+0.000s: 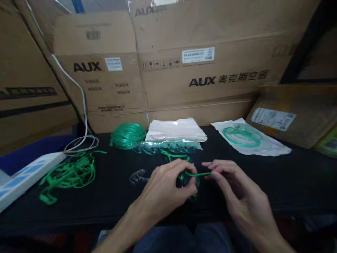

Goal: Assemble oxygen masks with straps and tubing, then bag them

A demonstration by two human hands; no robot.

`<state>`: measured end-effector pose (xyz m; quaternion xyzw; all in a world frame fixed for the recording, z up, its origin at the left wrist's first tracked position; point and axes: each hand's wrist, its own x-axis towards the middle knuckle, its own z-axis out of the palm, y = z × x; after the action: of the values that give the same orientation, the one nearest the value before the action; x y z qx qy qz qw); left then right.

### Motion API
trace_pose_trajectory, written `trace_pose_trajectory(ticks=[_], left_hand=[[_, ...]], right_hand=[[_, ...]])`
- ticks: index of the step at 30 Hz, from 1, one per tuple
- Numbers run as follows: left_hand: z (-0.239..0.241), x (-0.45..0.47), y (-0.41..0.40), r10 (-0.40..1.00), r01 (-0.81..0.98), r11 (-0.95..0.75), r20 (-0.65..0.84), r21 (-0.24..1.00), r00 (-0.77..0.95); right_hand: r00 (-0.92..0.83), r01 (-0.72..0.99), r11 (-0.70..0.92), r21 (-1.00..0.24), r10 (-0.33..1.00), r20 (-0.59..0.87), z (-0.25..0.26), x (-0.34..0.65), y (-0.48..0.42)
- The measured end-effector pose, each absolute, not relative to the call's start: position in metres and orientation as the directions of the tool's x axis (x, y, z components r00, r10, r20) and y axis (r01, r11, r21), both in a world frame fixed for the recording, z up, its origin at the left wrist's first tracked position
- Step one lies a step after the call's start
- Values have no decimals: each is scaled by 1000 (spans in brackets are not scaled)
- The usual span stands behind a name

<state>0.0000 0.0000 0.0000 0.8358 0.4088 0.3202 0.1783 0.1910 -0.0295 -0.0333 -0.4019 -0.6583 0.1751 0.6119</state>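
The green strap (201, 174) spans the gap between the hands, its long axis running nine to three o'clock; the left hand (168, 184) grips the clear green piece (196, 183) at its three o'clock, while the right hand (239, 193), farther from that piece, pinches the strap's three-o'clock end

Smooth, glossy plastic forms the clear cups (171, 147) at centre and the coiled tubing (128, 136) at centre left. The strap (201, 174) below centre looks matt, like the cardboard boxes (168, 82) above and the counter (110, 196).
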Motion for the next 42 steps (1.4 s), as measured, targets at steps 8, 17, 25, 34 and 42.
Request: trace_pose_trajectory(ticks=[8, 17, 25, 34, 42], left_hand=[[0, -1, 1, 790, 560, -613, 430, 558, 437], [0, 0, 2, 777, 528, -628, 427, 571, 463], [4, -4, 3, 905, 359, -399, 299, 843, 304], [8, -3, 8, 943, 147, -185, 134, 972, 304], [9, -5, 6, 914, 284, -385, 320, 878, 248]], right_hand=[[219, 201, 573, -794, 764, 607, -31, 191, -32], [-54, 312, 697, -646, 692, 720, -28, 183, -33], [-101, 379, 626, -682, 760, 642, -30, 194, -26], [-367, 447, 703, -553, 708, 603, -32, 196, -22], [-304, 397, 665, -632, 745, 594, -30, 196, -18]])
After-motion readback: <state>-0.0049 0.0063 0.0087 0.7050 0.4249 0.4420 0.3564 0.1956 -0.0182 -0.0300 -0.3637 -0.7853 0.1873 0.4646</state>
